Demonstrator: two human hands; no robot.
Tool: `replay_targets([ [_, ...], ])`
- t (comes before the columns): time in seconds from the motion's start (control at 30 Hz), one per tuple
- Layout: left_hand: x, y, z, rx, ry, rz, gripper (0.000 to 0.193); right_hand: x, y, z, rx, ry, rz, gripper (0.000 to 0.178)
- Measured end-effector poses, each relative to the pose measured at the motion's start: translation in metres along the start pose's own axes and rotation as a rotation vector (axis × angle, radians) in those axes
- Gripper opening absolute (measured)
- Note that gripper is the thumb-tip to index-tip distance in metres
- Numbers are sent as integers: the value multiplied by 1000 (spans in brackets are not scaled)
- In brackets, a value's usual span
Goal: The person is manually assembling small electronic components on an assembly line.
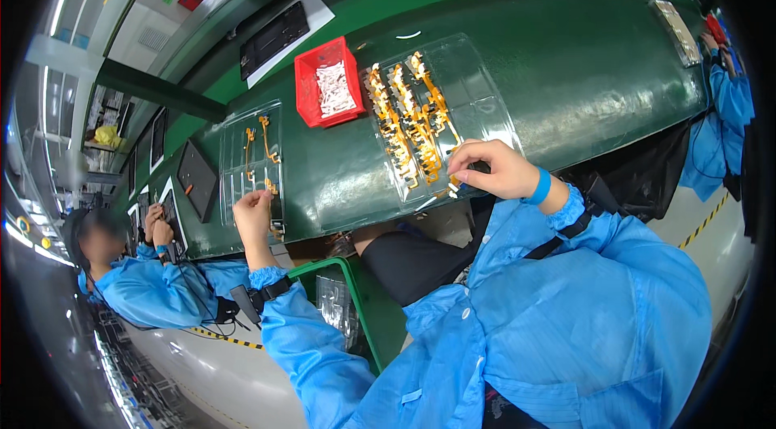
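My right hand (497, 172) is at the near edge of a clear plastic tray (485, 98), its thumb and forefinger pinched on an orange flex cable (454, 185). Several rows of orange flex cables (402, 126) with whitish pieces lie in that tray. Farther left, my left hand (254, 215) is closed in a pinch at the near end of a smaller clear tray (234, 138). A few orange flex cables (265, 138) lie there, one right by the fingertips. What sits between those left fingers is too small to make out.
A red bin (304, 98) of small white pieces stands between the trays. Dark panels on white sheets (318, 15) lie behind. A dark tilted board (196, 180) is at left. Below the green table's edge is a green crate (353, 288). Co-workers (153, 288) sit left and right.
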State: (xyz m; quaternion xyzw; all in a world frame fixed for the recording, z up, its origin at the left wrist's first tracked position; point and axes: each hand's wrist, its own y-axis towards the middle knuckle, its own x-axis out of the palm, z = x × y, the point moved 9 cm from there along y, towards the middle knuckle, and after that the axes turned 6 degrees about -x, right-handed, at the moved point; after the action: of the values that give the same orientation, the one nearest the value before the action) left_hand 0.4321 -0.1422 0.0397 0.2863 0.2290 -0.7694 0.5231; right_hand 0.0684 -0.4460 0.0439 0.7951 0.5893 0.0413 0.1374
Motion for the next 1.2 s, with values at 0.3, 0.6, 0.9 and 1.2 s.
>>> replay_targets([
  [0.3, -34, -73, 71, 224, -223, 381, 20, 3, 1, -14, 13, -22, -16, 15],
  [0.6, 101, -256, 178, 376, -482, -253, 32, 57, -6, -58, 79, 341, -154, 20],
  [0.9, 100, -279, 123, 20, -629, -236, 5, 109, -10, -54, 79, 245, -310, 14],
  [1.2, 60, -296, 61, -3, -586, -34, 8, 193, -6, -38, 187, 230, -528, 14],
])
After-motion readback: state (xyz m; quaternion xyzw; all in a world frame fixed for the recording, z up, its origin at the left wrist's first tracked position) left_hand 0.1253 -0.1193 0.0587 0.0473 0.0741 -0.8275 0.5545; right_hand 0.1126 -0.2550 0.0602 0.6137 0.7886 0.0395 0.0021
